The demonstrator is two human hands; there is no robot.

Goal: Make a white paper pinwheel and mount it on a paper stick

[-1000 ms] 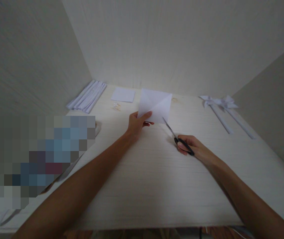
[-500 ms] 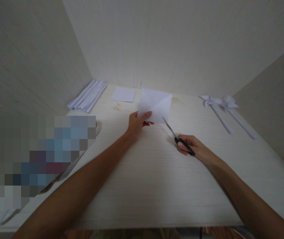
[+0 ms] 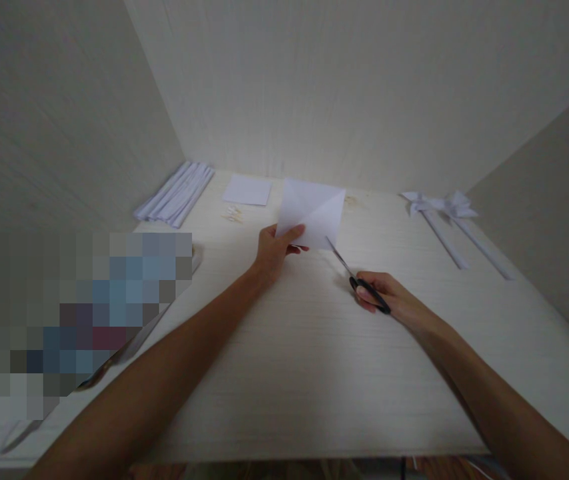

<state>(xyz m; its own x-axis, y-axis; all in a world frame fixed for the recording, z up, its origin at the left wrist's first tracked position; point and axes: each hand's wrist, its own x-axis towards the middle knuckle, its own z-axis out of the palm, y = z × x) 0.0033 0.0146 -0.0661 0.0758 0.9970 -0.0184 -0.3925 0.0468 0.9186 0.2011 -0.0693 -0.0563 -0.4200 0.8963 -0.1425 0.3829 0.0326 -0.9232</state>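
Observation:
My left hand (image 3: 277,248) pinches the lower left edge of a white square sheet of paper (image 3: 312,207), thumb on top. Faint diagonal creases cross the paper, which is held up off the table. In my right hand (image 3: 382,290) is a pair of scissors (image 3: 342,261) with black handles, my fingers closed around them. The blade tips lie at the paper's lower right edge. I cannot tell how far they reach into the sheet.
At the back left lie several rolled white paper sticks (image 3: 177,193), a stack of white paper squares (image 3: 247,191) and small pale pins (image 3: 233,214). Two paper pinwheels (image 3: 439,205) on sticks rest at the right. Walls (image 3: 294,87) enclose the table (image 3: 284,373); a blurred-out area (image 3: 124,293) covers the left.
Hardly anything differs. The paper has dipped very slightly, and both hands keep their place.

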